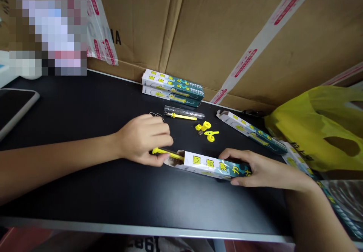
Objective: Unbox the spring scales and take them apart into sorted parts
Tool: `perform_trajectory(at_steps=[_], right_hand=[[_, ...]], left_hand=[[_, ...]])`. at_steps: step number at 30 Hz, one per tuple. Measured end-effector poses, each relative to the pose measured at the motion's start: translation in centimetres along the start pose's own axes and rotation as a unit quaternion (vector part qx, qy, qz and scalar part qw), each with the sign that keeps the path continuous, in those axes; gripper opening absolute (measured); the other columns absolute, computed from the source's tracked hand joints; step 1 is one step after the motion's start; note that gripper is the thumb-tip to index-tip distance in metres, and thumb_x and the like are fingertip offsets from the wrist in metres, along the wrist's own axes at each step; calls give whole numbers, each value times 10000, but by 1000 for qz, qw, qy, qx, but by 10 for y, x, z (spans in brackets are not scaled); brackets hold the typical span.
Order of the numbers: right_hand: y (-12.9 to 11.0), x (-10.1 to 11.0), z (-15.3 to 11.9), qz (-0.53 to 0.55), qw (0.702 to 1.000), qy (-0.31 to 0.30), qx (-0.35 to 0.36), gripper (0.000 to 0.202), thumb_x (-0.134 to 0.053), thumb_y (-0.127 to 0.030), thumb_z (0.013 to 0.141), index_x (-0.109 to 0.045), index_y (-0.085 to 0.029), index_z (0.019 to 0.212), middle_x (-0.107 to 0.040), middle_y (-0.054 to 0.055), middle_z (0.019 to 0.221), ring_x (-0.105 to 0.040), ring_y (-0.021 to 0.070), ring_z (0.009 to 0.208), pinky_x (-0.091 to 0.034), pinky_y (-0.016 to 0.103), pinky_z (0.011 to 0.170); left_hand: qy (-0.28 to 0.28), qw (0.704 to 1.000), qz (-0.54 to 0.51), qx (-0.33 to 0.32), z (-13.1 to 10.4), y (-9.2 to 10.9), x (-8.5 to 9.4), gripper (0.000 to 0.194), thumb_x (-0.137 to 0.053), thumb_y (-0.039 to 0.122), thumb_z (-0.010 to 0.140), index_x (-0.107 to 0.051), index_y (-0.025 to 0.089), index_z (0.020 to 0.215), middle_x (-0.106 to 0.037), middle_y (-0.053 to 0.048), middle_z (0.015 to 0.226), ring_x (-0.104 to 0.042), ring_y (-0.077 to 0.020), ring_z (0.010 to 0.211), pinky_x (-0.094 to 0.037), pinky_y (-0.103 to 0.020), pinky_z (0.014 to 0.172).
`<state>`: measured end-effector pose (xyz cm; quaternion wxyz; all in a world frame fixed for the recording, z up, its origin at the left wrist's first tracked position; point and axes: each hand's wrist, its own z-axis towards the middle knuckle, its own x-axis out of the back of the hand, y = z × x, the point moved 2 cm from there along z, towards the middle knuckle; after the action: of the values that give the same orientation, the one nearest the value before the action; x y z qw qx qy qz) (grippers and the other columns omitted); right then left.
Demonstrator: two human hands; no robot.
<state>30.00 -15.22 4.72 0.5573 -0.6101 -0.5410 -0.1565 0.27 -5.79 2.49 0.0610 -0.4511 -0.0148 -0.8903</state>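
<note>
My right hand grips the closed end of a slim white and green spring scale box, lying on the black table. The box's other end is open, its flaps folded out. A yellow spring scale sticks partly out of that opening; the rest is hidden inside. My left hand is closed at the opening, thumb and curled fingers on the spring scale. Just behind lie a clear tube, a yellow rod with a metal end, a thin wire hook and several small yellow plastic parts.
Stacked boxes of the same kind stand by the cardboard at the back. Another box with an open flap lies at the right, near a yellow plastic bag. A phone rests at the left. The table's pale edge runs in front.
</note>
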Motion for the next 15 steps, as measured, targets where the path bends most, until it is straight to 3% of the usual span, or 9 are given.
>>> perform_trajectory(at_steps=[3, 5, 11, 15], right_hand=[[-3, -2, 1, 0, 999, -45, 0, 391, -649, -377, 766, -552, -212, 1108, -655, 29, 999, -615, 200, 869, -497, 296, 772], [-5, -2, 3, 1, 999, -39, -3, 391, -644, -380, 769, -546, -212, 1109, -651, 33, 1016, -609, 208, 888, -490, 310, 791], [-4, -1, 2, -5, 1000, -24, -7, 420, -652, -393, 767, -541, -219, 1132, -646, 32, 1065, -609, 215, 937, -486, 306, 814], [3, 5, -4, -21, 999, -25, -18, 412, -646, -402, 774, -546, -221, 1130, -653, 23, 1058, -620, 207, 927, -494, 287, 804]], left_hand=[[-78, 994, 71, -11, 0, 12, -9, 179, -490, 341, 871, -588, 192, 876, -606, -12, 787, -510, -149, 698, -302, -287, 588], [-109, 991, 77, -7, -2, 14, -14, 165, -489, 317, 885, -585, 186, 913, -592, -7, 783, -506, -149, 695, -301, -291, 583], [-135, 990, 29, 12, -3, 9, -20, 218, -482, 340, 922, -557, 189, 1059, -588, -5, 867, -512, -148, 748, -341, -278, 631], [-129, 991, 15, 35, -2, 8, -18, 187, -448, 300, 938, -569, 191, 1029, -594, -6, 867, -507, -152, 755, -345, -278, 653]])
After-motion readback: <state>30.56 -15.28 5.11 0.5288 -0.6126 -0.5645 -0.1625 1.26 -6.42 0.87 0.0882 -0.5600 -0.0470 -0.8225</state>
